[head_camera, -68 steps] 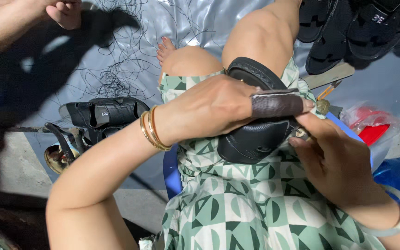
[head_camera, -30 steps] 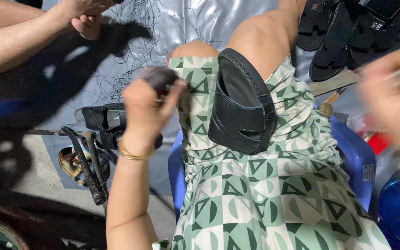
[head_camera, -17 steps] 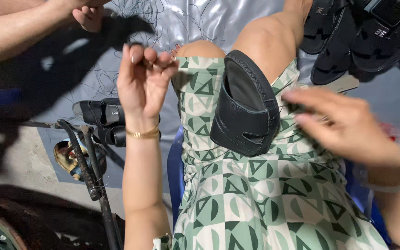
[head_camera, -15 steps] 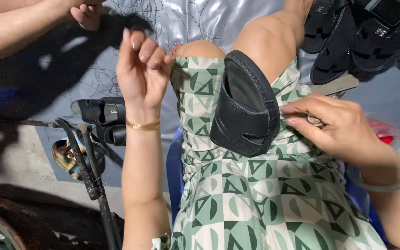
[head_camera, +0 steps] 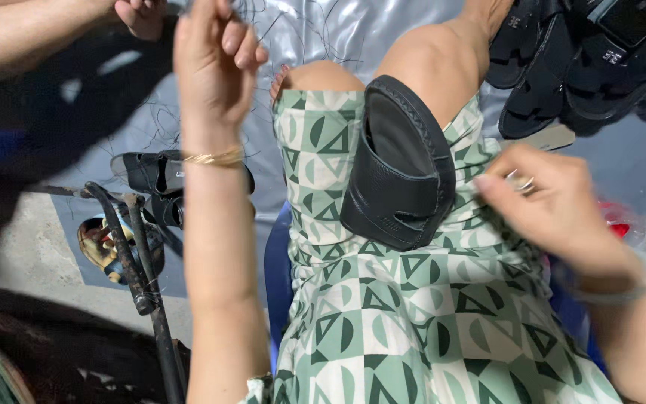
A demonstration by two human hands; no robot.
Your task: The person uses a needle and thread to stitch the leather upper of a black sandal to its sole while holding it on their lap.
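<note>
The right hand is blurred; its fingers are curled and pinched together near something small and shiny, possibly a needle or ring, but whether they grip it I cannot tell. They sit just right of the sandal, close to its outer edge, not clearly touching it. The left hand is raised at the top of the view, fingers loosely bent and half open, holding nothing that shows, though fine dark threads hang about it.

The sandal, a black slide with a wide strap, lies sole-down on the lap, along the thigh near the hem of the green patterned dress. It looks light, with a flexible foam-like sole and a softer strap; the stitched rim or the strap's edge seems the best place to grip.

More black sandals are heaped at the top right. Another person's hand shows at the top left, above a silvery sheet.
</note>
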